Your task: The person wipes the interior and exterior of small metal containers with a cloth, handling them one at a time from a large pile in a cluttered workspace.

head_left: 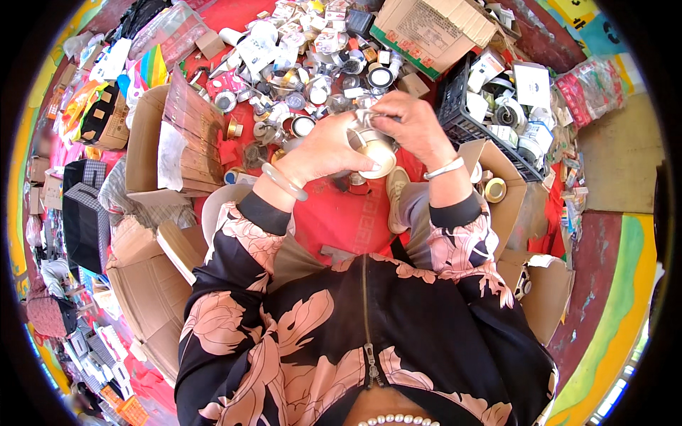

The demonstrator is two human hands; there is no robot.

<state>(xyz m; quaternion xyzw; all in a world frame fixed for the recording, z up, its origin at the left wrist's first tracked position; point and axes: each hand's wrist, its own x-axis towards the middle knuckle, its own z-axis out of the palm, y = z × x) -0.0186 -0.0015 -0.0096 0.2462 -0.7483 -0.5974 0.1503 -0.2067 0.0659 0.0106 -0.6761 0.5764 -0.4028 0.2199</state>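
In front of me, above the red cloth [320, 220], my left hand [325, 148] is closed around a round lamp fitting [381, 157] with a cream rim and a silvery body. My left thumb presses along its edge. At the top of the same fitting, my right hand [414, 126] is pinched on a small pale part whose kind I cannot make out. The two hands nearly meet over the fitting. Just beyond them lies a loose heap of white, silver and black lamp fittings [318, 94].
Open cardboard boxes [145, 142] stand to my left, with another box [504, 206] by my right knee. A black plastic crate [455, 106] full of fittings and small boxes sits at the right. A large carton [430, 32] lies behind the heap. My shoe [396, 199] rests on the cloth.
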